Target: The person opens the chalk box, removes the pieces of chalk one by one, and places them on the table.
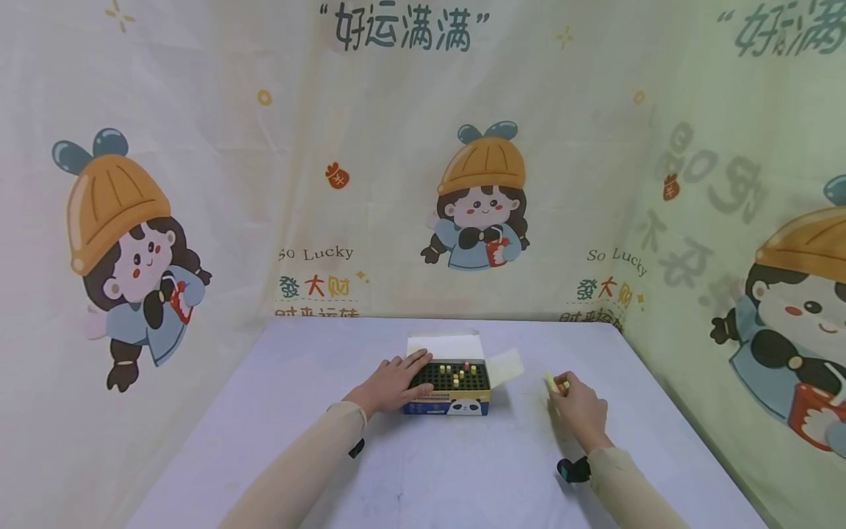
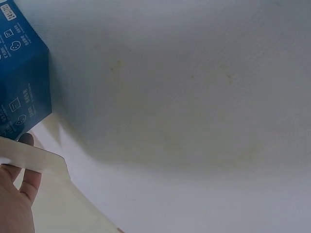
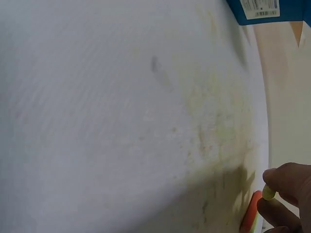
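Observation:
A chalk box (image 1: 446,408), blue and yellow with a panda on its front, stands with its lid raised and a black holed rack (image 1: 432,378) inside. Several yellow, white and red chalk sticks (image 1: 456,382) stand in the holes. My left hand (image 1: 393,383) grips the box's left end, thumb toward the front. In the left wrist view its fingers hold a white flap (image 2: 34,156). To the right of the box, my right hand (image 1: 581,408) pinches a yellow piece of chalk (image 3: 268,192). An orange stick (image 3: 250,212) lies just beside those fingers; whether they touch it I cannot tell.
The box's side flap (image 1: 505,367) juts out to the right, and its lid (image 1: 446,345) stands up behind. A white cloth-covered table (image 1: 463,477) runs back to a printed curtain (image 1: 390,220). Yellowish smudges (image 3: 214,126) mark the tabletop.

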{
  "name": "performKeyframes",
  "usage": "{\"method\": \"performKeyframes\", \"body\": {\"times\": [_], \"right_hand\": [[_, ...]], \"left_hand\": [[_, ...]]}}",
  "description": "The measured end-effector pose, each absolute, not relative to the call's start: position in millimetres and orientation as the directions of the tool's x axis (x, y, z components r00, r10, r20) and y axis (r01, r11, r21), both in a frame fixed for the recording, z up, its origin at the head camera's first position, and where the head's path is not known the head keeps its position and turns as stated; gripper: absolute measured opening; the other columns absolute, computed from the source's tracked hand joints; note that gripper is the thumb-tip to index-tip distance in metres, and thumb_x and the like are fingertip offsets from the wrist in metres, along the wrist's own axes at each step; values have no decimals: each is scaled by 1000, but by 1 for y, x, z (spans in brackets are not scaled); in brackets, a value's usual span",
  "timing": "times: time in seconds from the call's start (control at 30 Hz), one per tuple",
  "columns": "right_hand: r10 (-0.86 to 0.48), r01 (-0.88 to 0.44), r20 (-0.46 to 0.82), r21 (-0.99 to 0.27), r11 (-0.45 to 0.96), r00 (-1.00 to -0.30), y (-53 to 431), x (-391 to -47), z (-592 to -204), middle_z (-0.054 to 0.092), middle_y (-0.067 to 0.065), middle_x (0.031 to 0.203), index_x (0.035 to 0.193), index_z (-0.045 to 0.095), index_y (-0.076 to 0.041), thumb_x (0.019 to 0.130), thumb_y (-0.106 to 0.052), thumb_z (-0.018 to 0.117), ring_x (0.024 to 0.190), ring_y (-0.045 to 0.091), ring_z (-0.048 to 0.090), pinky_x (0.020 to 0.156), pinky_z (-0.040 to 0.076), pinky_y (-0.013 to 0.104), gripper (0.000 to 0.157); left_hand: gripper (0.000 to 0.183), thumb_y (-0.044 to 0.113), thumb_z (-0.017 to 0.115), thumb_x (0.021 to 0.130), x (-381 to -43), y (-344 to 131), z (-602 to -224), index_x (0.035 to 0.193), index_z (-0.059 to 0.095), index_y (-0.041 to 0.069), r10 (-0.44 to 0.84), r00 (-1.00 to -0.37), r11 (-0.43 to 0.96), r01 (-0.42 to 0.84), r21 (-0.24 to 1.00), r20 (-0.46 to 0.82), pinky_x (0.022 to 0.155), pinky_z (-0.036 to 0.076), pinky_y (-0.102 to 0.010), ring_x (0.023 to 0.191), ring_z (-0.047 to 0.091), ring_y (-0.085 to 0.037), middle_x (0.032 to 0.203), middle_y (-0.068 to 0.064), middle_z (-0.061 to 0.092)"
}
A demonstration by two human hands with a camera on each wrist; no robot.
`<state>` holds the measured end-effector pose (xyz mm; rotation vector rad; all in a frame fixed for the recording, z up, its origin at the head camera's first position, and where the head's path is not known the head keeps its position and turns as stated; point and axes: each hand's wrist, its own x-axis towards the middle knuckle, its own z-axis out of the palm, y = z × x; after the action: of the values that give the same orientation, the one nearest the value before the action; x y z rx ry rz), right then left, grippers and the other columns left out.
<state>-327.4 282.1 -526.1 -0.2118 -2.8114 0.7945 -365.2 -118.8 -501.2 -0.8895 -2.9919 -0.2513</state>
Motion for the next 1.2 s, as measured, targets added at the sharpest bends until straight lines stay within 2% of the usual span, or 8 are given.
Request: {"method": "performKeyframes", "body": {"times": [0.33, 0.63, 1.0, 1.2], "right_hand": [[179, 83, 166, -463, 882, -970, 289, -330, -536, 74, 16, 98, 118, 69, -3, 91, -19, 63, 87, 35, 66, 81, 38, 61, 32], [171, 66, 226, -407, 911, -959, 292, -328, -538, 72, 16, 92, 116, 65, 3, 94, -22, 63, 76, 29, 62, 81, 38, 61, 33], [196, 94, 195, -433, 896, -961, 294, -331, -534, 71, 15, 88, 108, 61, 3, 95, -23, 66, 74, 28, 61, 79, 37, 57, 29], [206, 55, 290, -455, 889, -934, 281, -334, -524, 72, 13, 86, 101, 62, -1, 96, -27, 67, 73, 27, 63, 81, 37, 61, 27]], "left_hand": [[78, 70, 33, 104, -364, -121, -501, 168, 18, 27, 532, -845, 834, 533, 144, 49, 114, 35, -56, 143, 45, -35, 173, 2, 20], [79, 72, 30, 104, -364, -119, -498, 168, 18, 28, 540, -841, 829, 539, 146, 41, 116, 34, -57, 146, 42, -36, 174, 3, 20], [80, 72, 31, 103, -365, -121, -499, 168, 18, 27, 542, -839, 830, 542, 132, 45, 116, 34, -57, 145, 43, -36, 173, 2, 21], [80, 73, 30, 103, -367, -120, -499, 168, 18, 28, 545, -838, 829, 545, 122, 42, 117, 33, -58, 146, 43, -36, 174, 3, 20]]}}
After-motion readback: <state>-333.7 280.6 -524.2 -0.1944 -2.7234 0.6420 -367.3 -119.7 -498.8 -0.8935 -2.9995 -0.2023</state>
